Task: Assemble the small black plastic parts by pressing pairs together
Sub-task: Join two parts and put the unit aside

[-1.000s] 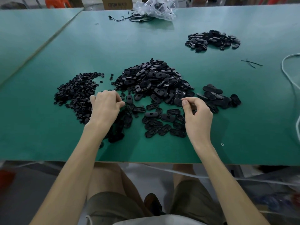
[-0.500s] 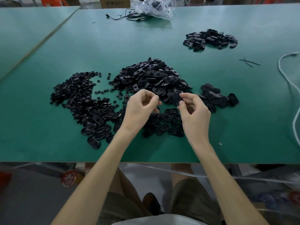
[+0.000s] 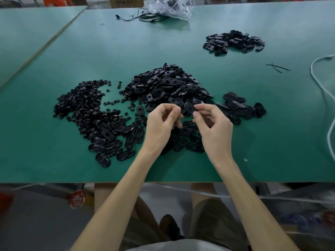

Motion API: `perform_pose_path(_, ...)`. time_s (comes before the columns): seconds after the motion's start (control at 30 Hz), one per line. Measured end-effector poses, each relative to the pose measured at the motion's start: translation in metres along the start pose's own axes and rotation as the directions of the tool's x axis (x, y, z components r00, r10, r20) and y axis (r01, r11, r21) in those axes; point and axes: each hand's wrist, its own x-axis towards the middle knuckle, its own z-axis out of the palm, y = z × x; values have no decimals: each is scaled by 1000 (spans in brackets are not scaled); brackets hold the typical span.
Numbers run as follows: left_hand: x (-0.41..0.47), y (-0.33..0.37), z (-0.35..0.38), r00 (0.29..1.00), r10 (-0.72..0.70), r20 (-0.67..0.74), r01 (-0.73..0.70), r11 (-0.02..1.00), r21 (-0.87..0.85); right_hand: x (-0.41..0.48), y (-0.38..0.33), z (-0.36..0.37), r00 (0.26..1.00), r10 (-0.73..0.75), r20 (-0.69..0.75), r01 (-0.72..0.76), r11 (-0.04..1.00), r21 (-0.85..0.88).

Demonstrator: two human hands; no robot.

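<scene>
Small-parts heap (image 3: 81,109) left of oval-parts heap (image 3: 166,84), on table (image 3: 54,169).

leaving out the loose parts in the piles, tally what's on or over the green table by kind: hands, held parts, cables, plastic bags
hands: 2, left hand, right hand
black oval plastic part held by the right hand: 1
cables: 2, white cable, thin black cable
clear plastic bag: 1
total: 6
anything in the left hand is hidden

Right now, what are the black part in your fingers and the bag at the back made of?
Part: looks like hard plastic, matte black, with a faint sheen and rounded edges. Bag: probably thin clear plastic film, by its crinkles and glare.
</scene>
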Motion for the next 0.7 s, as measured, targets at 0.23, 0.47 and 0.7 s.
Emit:
perform_pose_path(0.23, -1, 2, 1, 1000, -9, 24, 9, 1000, -22, 0, 0, 1, 1000, -18, 8, 18, 1000, -3)
perform_pose_path(0.47, -3, 3, 2, 999, 3, 36, -3, 1000, -21, 0, 1, -1, 1000, -15, 19, 15, 1000, -1)
perform_pose_path(0.7, -4, 5, 1, 996, 62, 64, -62, 998, 8, -1, 2, -2, 1000, -14, 20, 14, 1000, 2)
